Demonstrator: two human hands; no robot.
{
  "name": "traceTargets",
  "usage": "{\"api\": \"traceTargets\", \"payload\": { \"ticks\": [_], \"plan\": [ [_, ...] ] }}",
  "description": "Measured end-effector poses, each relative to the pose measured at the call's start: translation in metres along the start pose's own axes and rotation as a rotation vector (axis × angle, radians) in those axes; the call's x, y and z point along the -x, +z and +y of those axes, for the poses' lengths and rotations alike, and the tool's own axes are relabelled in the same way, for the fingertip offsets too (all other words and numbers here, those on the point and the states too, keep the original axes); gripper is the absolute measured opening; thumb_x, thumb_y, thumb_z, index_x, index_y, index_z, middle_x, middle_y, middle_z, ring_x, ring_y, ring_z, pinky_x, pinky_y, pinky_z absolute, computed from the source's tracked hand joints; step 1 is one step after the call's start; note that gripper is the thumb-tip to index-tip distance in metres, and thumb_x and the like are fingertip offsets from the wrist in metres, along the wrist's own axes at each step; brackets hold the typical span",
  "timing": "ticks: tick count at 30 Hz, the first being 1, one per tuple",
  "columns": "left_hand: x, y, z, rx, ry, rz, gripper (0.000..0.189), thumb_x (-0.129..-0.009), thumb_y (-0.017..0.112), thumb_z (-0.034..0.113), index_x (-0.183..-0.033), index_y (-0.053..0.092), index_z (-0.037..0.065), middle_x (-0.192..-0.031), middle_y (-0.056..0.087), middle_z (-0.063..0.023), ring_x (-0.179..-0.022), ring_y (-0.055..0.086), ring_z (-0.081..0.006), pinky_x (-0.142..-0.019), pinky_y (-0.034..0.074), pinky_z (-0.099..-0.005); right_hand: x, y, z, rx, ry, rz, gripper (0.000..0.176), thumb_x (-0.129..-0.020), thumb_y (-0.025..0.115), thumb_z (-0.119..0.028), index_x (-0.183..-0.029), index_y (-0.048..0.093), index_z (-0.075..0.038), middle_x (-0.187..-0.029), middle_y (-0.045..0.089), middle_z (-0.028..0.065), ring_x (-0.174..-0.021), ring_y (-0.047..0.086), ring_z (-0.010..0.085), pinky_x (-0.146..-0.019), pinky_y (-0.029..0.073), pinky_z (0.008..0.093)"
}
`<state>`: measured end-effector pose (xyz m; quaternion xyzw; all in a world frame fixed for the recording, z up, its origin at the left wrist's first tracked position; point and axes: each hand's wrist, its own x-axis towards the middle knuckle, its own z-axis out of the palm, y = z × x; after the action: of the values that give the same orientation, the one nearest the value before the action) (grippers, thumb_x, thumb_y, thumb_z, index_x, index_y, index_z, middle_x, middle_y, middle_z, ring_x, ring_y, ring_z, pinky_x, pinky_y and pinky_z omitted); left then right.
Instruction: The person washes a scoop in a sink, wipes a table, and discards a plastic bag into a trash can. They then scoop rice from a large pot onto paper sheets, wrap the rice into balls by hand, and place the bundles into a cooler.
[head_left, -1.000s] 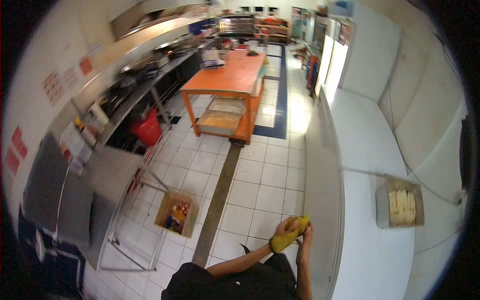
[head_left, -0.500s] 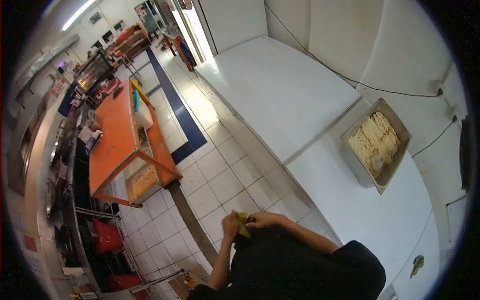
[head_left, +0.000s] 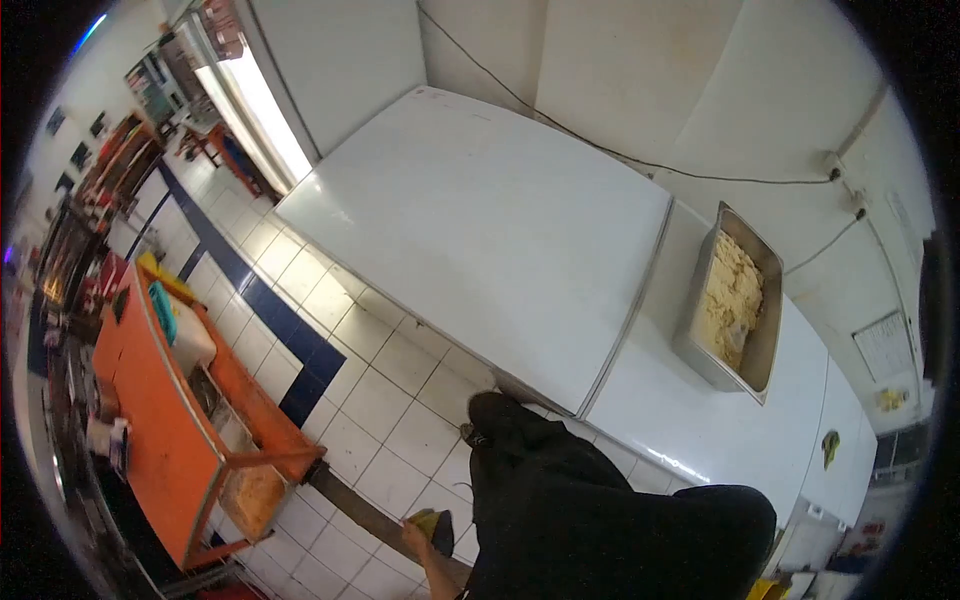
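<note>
My left hand [head_left: 416, 545] is low in the head view, beside my dark clothing and above the tiled floor. Its fingers are closed on a yellow-green cloth [head_left: 427, 521], which has a dark part hanging on its right side. My right hand does not show. To the right, a deep steel pan [head_left: 692, 352] stands on the white surface, away from my hands. Pale, lumpy food [head_left: 732, 300] fills much of it, with a whitish piece at its near end.
A white worktop [head_left: 480, 220] runs along the wall, with a small yellow-green item [head_left: 831, 448] on its right part. Power cables [head_left: 600, 150] cross the wall. At left stands an orange table [head_left: 160, 420] with containers on its lower shelf. White floor tiles [head_left: 385, 425] lie between.
My view has swung to the right and my body has come nearer the worktop. Both hands were together at the cloth; now the left alone holds it and the right is out of sight.
</note>
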<state>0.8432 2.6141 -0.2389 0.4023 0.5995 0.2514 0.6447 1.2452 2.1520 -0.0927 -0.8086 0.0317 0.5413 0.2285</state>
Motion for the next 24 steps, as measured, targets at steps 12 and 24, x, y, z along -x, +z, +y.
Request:
{"api": "traceTargets", "payload": {
  "ticks": [12,24],
  "plan": [
    [-0.007,0.12,0.071,-0.409,-0.161,-0.302,0.051,-0.098,0.045,0.039,-0.091,0.067,-0.007,-0.082,0.067,-0.0168,-0.074,0.065,-0.0265,-0.067,0.05,-0.0343,0.027,-0.015,-0.141,0.108,-0.045,0.01,0.031,-0.098,0.042,-0.021,-0.114,0.056,0.001,-0.105,0.061,0.019,-0.1,0.057,0.0256,-0.088,0.045,0.0409],
    [-0.113,0.273,0.498,0.208,0.361,-0.165,0.051,-0.099,0.045,0.042,-0.079,0.061,-0.001,-0.067,0.058,-0.0082,-0.058,0.055,-0.02,-0.055,0.047,-0.032,-0.072,-0.124,-0.255,0.31,-0.264,-0.134,0.03,-0.098,0.041,-0.02,-0.113,0.055,0.002,-0.104,0.061,0.0198,-0.1,0.057,0.0262,-0.088,0.045,0.0413]
  ]
}}
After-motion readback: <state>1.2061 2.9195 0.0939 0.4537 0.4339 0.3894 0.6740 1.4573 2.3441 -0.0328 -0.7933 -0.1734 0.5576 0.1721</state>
